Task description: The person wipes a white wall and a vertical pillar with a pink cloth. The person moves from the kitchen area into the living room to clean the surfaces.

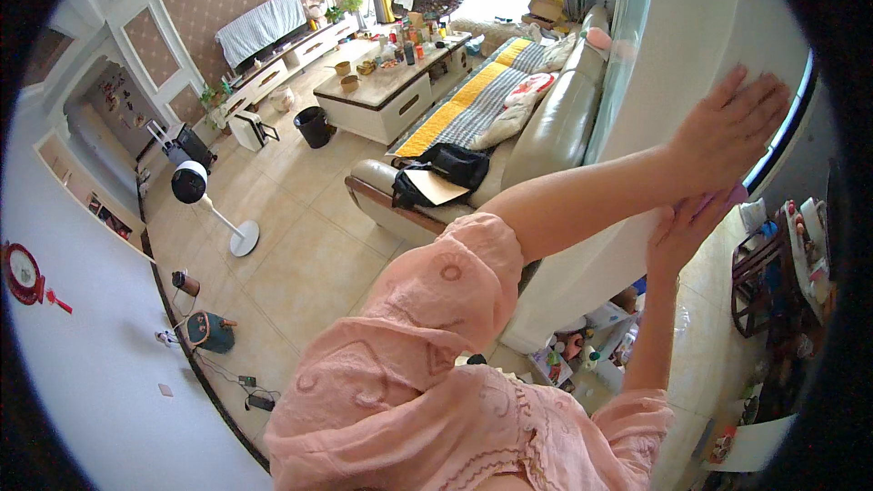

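While the left hand was pressed flat, fingers spread, on the white wall panel, the right hand was held open just below; smoothing seemed underway, and steady pressure was called for

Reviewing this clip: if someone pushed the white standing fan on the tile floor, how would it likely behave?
The standing fan would probably tip rather than slide: its round head sits high on a thin pole above a small disc base. The glossy tile floor looks smooth, so a low push at the base might slide it. It looks fairly light.
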`<control>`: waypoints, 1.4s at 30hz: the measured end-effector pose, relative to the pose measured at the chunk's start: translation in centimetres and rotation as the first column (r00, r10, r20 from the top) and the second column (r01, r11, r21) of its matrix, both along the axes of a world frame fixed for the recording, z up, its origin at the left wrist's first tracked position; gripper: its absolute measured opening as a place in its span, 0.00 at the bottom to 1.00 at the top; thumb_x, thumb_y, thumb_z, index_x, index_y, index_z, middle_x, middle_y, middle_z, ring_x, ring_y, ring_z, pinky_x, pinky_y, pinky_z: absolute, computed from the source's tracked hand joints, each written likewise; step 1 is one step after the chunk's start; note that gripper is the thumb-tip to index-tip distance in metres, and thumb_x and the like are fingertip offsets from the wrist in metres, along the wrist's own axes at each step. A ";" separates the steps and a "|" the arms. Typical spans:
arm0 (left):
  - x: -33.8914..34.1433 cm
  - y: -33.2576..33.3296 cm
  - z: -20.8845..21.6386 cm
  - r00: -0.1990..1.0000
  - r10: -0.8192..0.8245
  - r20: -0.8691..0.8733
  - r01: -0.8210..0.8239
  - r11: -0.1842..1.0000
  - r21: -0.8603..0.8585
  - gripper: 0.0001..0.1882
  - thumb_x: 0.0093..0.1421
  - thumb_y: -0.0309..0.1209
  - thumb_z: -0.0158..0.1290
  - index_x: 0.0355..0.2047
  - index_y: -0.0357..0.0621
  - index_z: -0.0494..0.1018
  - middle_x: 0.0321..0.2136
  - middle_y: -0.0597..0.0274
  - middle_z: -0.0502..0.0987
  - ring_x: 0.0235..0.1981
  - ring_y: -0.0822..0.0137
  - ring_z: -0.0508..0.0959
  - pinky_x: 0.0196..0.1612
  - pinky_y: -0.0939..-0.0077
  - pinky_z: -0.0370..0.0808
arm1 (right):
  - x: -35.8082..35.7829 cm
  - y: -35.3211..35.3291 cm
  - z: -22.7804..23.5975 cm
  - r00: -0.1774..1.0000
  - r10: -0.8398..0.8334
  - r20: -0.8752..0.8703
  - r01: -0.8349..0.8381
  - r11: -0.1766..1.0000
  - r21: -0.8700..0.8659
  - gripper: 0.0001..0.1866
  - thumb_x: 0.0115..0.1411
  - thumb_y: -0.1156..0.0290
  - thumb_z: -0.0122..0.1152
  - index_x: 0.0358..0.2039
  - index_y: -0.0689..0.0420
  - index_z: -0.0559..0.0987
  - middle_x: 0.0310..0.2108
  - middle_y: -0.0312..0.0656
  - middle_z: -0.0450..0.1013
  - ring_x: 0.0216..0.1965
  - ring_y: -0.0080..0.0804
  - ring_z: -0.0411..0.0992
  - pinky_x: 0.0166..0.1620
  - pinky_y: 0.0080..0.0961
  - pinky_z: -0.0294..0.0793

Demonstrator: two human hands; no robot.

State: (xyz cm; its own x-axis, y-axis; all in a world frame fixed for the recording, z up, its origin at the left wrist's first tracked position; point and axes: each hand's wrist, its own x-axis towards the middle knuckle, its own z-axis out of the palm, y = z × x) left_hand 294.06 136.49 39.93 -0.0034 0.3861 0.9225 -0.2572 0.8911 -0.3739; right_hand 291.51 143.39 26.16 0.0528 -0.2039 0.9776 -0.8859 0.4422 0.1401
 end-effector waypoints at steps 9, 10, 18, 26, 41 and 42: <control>1.2 0.2 0.5 0.976 0.002 0.220 -0.023 0.995 0.095 0.28 0.54 0.40 0.49 0.55 0.44 0.65 0.55 0.61 0.65 0.59 0.61 0.60 0.62 0.52 0.51 | 1.1 1.9 -14.9 0.885 0.104 0.454 -0.115 0.993 -0.003 0.34 0.64 0.59 0.40 0.65 0.62 0.45 0.66 0.60 0.39 0.65 0.62 0.41 0.64 0.49 0.43; 1.3 0.0 0.4 0.951 -0.054 0.305 0.010 0.989 0.145 0.29 0.54 0.40 0.49 0.56 0.44 0.64 0.57 0.61 0.64 0.60 0.61 0.59 0.62 0.52 0.51 | 0.9 1.4 -13.3 0.882 0.164 0.441 -0.170 0.985 -0.025 0.33 0.61 0.67 0.45 0.62 0.66 0.50 0.65 0.59 0.42 0.64 0.60 0.46 0.64 0.49 0.46; 2.8 -2.1 0.4 0.966 0.086 0.242 -0.101 0.994 0.047 0.31 0.60 0.42 0.42 0.63 0.46 0.55 0.64 0.58 0.55 0.65 0.56 0.55 0.63 0.47 0.49 | -1.1 -1.2 6.1 0.680 0.671 0.296 -0.589 0.740 -0.326 0.29 0.67 0.60 0.39 0.64 0.59 0.50 0.65 0.49 0.48 0.59 0.41 0.57 0.58 0.30 0.58; 2.3 -1.6 0.3 0.961 0.130 0.244 -0.144 0.989 0.040 0.31 0.63 0.44 0.39 0.64 0.46 0.54 0.64 0.58 0.54 0.65 0.55 0.54 0.64 0.49 0.48 | 0.2 0.8 -4.9 0.292 0.733 0.614 -0.555 0.653 -0.516 0.25 0.68 0.62 0.39 0.63 0.56 0.56 0.49 0.47 0.66 0.23 0.27 0.63 0.30 0.25 0.68; 2.9 -1.7 0.3 0.961 0.089 0.262 -0.101 0.994 0.035 0.31 0.62 0.44 0.41 0.63 0.44 0.56 0.65 0.57 0.53 0.65 0.53 0.53 0.63 0.45 0.49 | -9.0 -1.3 12.0 0.998 0.016 -0.054 -0.021 0.994 -0.104 0.28 0.59 0.74 0.47 0.61 0.58 0.61 0.64 0.45 0.54 0.66 0.47 0.46 0.66 0.42 0.46; 2.8 -1.6 0.2 0.962 0.086 0.258 -0.098 0.994 0.036 0.31 0.62 0.44 0.41 0.63 0.44 0.56 0.65 0.57 0.53 0.65 0.54 0.53 0.63 0.45 0.49 | -9.2 -1.3 11.2 0.999 0.003 -0.033 -0.006 0.995 -0.097 0.28 0.58 0.74 0.48 0.61 0.59 0.61 0.64 0.46 0.54 0.66 0.49 0.46 0.66 0.43 0.47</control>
State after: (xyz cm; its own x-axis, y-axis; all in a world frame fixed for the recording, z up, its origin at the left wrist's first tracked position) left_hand 296.83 134.88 40.10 -0.2753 0.3279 0.9037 -0.2403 0.8867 -0.3949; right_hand 282.29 142.06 37.33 0.0863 -0.1081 0.9904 -0.8837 0.4508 0.1262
